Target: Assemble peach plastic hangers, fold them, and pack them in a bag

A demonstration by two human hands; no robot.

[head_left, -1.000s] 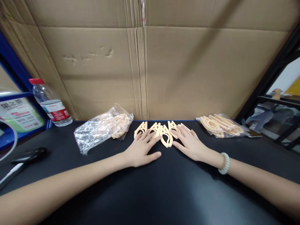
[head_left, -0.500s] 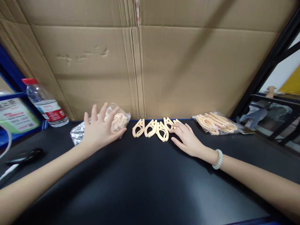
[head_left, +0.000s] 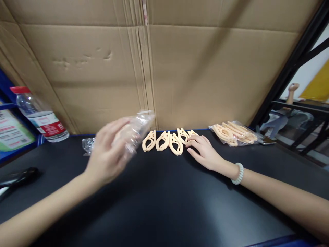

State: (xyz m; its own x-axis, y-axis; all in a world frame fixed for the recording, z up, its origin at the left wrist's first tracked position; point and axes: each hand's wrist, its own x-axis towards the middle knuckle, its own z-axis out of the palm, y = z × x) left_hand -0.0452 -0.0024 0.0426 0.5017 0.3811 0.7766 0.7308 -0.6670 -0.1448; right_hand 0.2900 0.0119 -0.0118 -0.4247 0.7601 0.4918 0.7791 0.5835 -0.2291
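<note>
"Cream plastic pieces (head_left: 167, 138) lie on the black desk (head_left: 159, 199), near its far edge. How many do you count?"

"Five, side by side in an uneven row. Each has a looped body and narrow stems; the rightmost is partly hidden by the right hand (head_left: 205, 154)."

"Are that hand's fingers gripping it?"

"They look loosely bent and a little spread, the thumb apart from them. The fingertips reach over the piece, but I can't tell whether they press on it."

"And the left hand (head_left: 106, 157)?"

"Its fingers are closed around a clear plastic bag (head_left: 140, 128), tilted up to the right, just left of the row. Something pale shows inside, too blurred to make out."

"What is that crinkled plastic (head_left: 87, 145) beyond the hand?"

"It lies on the desk, partly hidden; I can't say whether it belongs to the same bag."

"Anything to the right?"

"Another bag (head_left: 235, 133), flat on the desk, with more cream pieces inside. On the opposite side a red-capped bottle (head_left: 42, 118) stands near the cardboard (head_left: 97, 79) behind everything."

"And on the wrist?"

"A pale bracelet (head_left: 238, 174), on the right one."
</note>
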